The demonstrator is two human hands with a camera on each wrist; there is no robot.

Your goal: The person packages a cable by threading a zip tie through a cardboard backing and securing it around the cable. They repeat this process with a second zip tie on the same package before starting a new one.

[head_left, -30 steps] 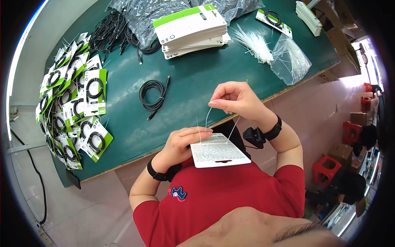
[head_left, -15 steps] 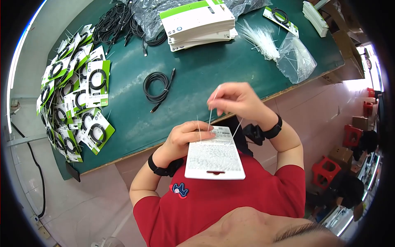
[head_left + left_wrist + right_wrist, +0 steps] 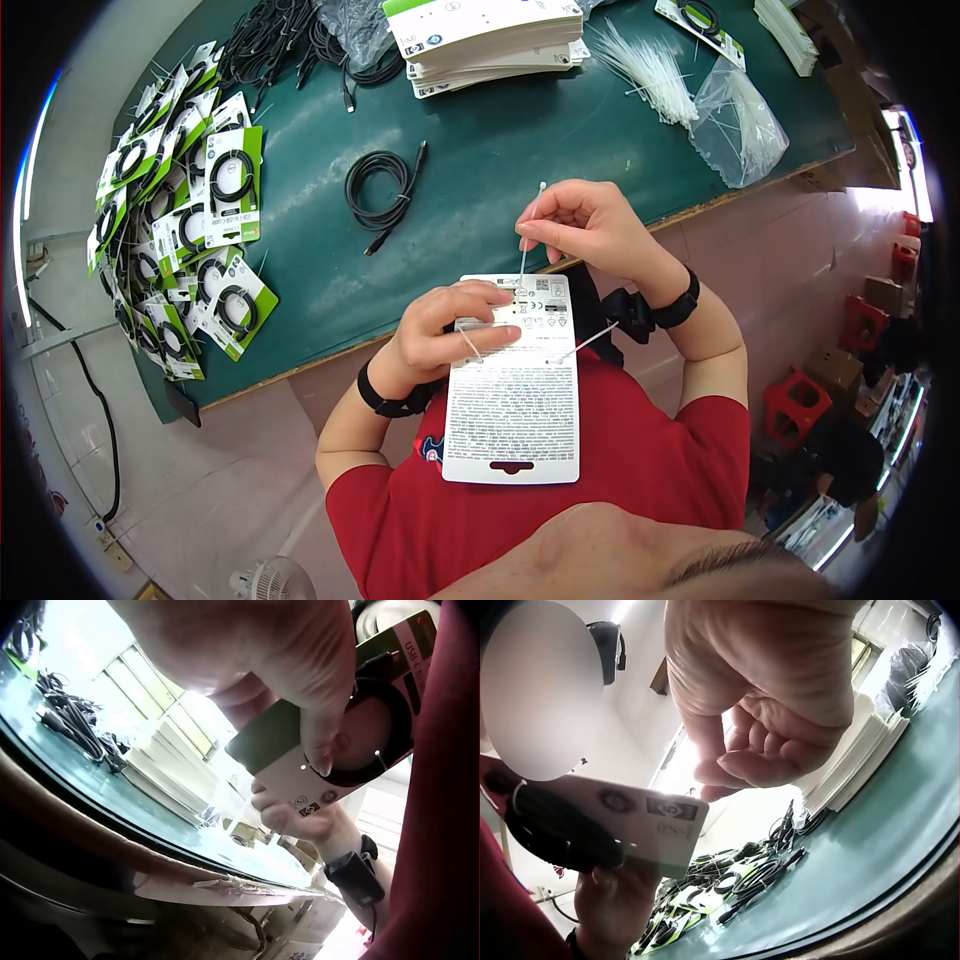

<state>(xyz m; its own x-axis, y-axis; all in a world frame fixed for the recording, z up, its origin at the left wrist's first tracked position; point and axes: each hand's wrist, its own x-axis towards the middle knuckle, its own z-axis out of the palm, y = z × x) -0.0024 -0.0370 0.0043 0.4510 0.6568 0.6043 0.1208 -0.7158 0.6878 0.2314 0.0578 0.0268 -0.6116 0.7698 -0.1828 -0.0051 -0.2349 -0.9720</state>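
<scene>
My left hand (image 3: 440, 335) grips a white packaging card (image 3: 512, 420), its printed back facing up and its slotted end near the red shirt. Left thumb and fingers lie across its upper part. Against the card's other face is a coiled black cable (image 3: 401, 712), seen in the left wrist view. Just beyond the card's far edge, my right hand (image 3: 590, 230) pinches a thin white cable tie (image 3: 523, 262) that stands up from the card. Another tie end (image 3: 595, 340) sticks out at the card's right side, and one more pokes up beside the left fingers.
A coiled black cable (image 3: 380, 190) lies on the green table (image 3: 300, 290). Carded cables (image 3: 232, 180) are heaped at left. Behind are a stack of cards (image 3: 490, 45), loose black cables (image 3: 285, 45), white cable ties (image 3: 650, 80) and a clear bag (image 3: 740, 130).
The card has tipped so its printed back faces up more fully, its slotted end lower in view. The right hand has risen slightly, still pinching the tie.
</scene>
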